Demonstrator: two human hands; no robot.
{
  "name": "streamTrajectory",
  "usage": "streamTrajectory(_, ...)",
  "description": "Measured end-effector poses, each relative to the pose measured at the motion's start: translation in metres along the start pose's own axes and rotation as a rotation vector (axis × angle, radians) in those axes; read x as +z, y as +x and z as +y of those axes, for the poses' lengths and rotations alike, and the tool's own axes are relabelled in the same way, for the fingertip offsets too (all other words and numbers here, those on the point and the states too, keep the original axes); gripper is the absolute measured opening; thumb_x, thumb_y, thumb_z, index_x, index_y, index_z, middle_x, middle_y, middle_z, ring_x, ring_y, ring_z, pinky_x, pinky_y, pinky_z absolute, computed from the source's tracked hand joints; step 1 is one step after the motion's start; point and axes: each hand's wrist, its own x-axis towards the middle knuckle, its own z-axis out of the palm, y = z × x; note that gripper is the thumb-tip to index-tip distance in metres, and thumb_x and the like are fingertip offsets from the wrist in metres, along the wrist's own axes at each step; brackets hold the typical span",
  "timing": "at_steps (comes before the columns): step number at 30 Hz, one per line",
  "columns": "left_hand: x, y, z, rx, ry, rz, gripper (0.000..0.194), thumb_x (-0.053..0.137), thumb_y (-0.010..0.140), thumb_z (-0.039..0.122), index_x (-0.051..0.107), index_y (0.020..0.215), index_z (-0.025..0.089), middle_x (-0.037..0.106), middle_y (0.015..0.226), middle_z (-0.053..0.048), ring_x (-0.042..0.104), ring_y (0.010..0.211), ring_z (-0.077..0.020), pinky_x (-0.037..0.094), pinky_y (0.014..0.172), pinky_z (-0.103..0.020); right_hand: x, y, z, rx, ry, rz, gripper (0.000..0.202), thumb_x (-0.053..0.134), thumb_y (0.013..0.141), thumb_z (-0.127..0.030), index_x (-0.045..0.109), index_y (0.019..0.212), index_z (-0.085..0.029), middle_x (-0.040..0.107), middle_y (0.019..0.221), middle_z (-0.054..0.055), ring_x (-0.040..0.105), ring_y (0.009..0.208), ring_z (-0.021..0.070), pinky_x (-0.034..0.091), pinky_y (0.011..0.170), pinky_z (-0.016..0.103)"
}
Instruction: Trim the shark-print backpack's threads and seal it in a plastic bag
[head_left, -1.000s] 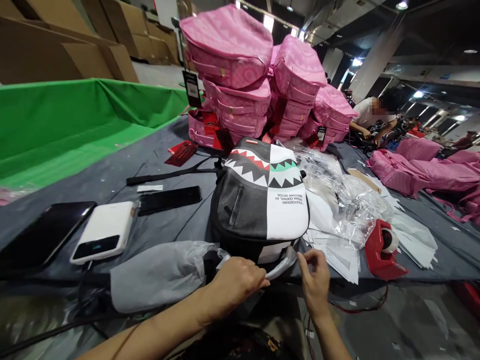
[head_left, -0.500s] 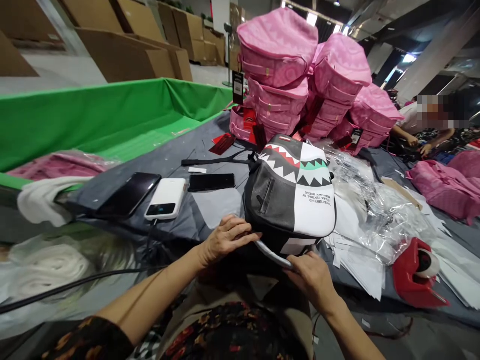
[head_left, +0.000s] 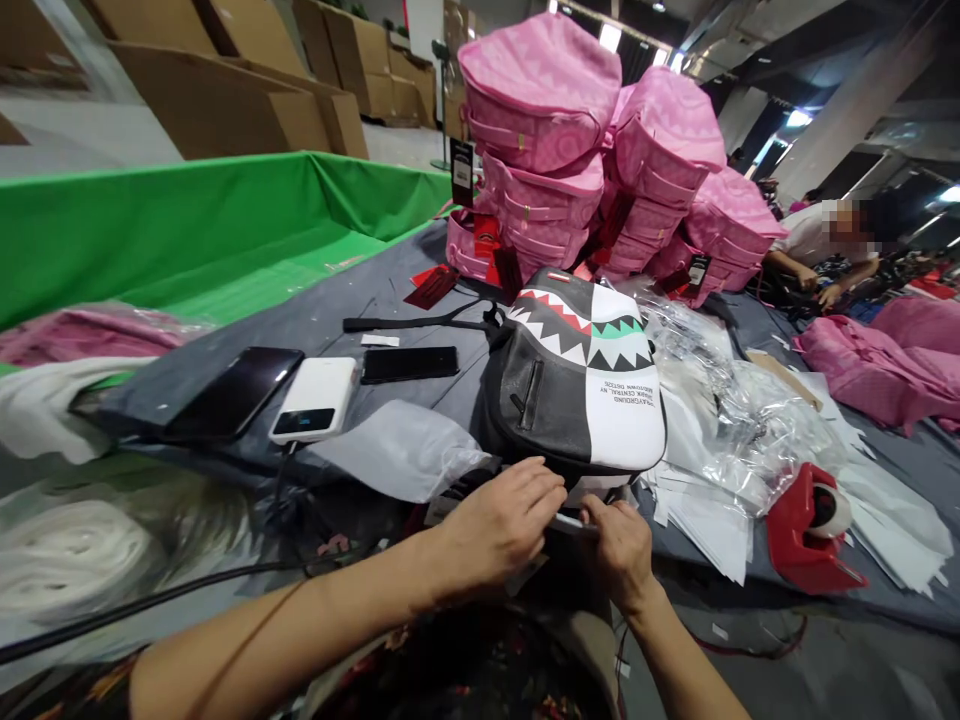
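A small black-and-white backpack [head_left: 551, 410] with a shark-teeth print lies on the table edge in front of me. Between my hands, just below the backpack, runs a pale plastic-wrapped strap [head_left: 571, 525], mostly covered by fingers. My left hand [head_left: 504, 520] is closed over its left part, fingers together, with the fingertips' underside hidden. Thumb and curled fingers of my right hand [head_left: 622, 545] pinch the strap's right end. A translucent plastic sheet [head_left: 409, 450] spreads left of the backpack, close to my left hand.
Stacked pink backpacks [head_left: 540, 90] stand behind. On the left lie a white power bank [head_left: 315, 395], a phone [head_left: 410, 364] and a dark tablet [head_left: 236, 392], beside a green bin [head_left: 187, 225]. Clear plastic bags [head_left: 720, 400] and a red tape dispenser [head_left: 795, 540] lie right. Another person works far right.
My left hand has moved right along the strap, closer to my right hand. The plastic sheet on the left shows wider and raised. The view has shifted slightly.
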Motion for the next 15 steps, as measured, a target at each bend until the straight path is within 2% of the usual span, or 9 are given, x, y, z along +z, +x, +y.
streamTrajectory(3,-0.005,0.031,0.031,0.005,0.050,-0.231,0.016,0.046,0.088,0.010,0.062,0.088,0.011,0.063,0.081,-0.010,0.058,0.076,-0.0229,0.051,0.075,-0.039,0.000,-0.003,0.005,-0.018,0.077,0.058,0.021,0.040,0.098,-0.008,0.056,0.112,-0.008,0.063,0.069,0.004,0.051,0.056,0.0155,0.041,0.058,0.032)
streamTrajectory(4,-0.004,0.038,0.037,-0.007,0.022,-0.300,0.014,0.047,0.088,0.011,0.061,0.088,0.011,0.062,0.080,-0.010,0.057,0.074,-0.0234,0.049,0.070,-0.038,0.001,-0.003,0.007,-0.031,0.090,0.068,0.023,0.037,0.099,-0.008,0.057,0.110,-0.009,0.061,0.066,0.003,0.051,0.055,0.0150,0.041,0.057,0.031)
streamTrajectory(6,0.000,0.044,0.042,-0.050,-0.092,-0.399,0.014,0.047,0.089,0.012,0.060,0.093,0.011,0.062,0.084,-0.012,0.058,0.077,-0.0242,0.047,0.070,-0.037,0.001,-0.004,0.010,-0.045,0.086,0.077,0.025,0.033,0.101,-0.010,0.057,0.107,-0.012,0.058,0.062,0.000,0.050,0.052,0.0141,0.040,0.056,0.030)
streamTrajectory(9,0.017,0.038,0.030,-0.048,-0.200,-0.489,0.013,0.046,0.089,0.013,0.059,0.089,0.014,0.064,0.086,-0.012,0.061,0.078,-0.0232,0.047,0.072,-0.034,0.000,-0.005,0.010,-0.024,0.040,0.091,0.021,0.035,0.103,-0.017,0.056,0.103,-0.012,0.060,0.065,0.001,0.051,0.053,0.0133,0.041,0.055,0.029)
streamTrajectory(11,0.031,0.035,0.016,-0.071,-0.269,-0.542,0.021,0.039,0.093,0.015,0.060,0.088,0.015,0.066,0.086,-0.011,0.062,0.077,-0.0214,0.048,0.072,-0.031,0.001,-0.007,0.007,-0.018,-0.032,0.122,0.026,0.031,0.104,-0.018,0.056,0.100,-0.012,0.056,0.061,0.000,0.050,0.051,0.0131,0.039,0.052,0.029)
streamTrajectory(13,0.047,0.038,0.003,-0.162,-0.449,-0.623,0.034,0.030,0.097,0.020,0.062,0.088,0.017,0.068,0.087,-0.009,0.063,0.079,-0.0190,0.049,0.074,-0.028,0.008,-0.014,0.005,-0.023,-0.112,0.163,0.033,0.025,0.105,-0.017,0.058,0.099,-0.011,0.050,0.054,-0.002,0.046,0.047,0.0131,0.036,0.048,0.029)
streamTrajectory(15,0.062,0.046,-0.006,-0.198,-0.665,-0.669,0.035,0.034,0.096,0.032,0.063,0.082,0.019,0.068,0.083,-0.005,0.062,0.077,-0.0177,0.050,0.074,-0.026,0.024,-0.026,0.007,-0.024,-0.155,0.201,0.040,0.022,0.104,-0.018,0.060,0.093,-0.011,0.048,0.053,-0.002,0.042,0.044,0.0124,0.035,0.047,0.028)
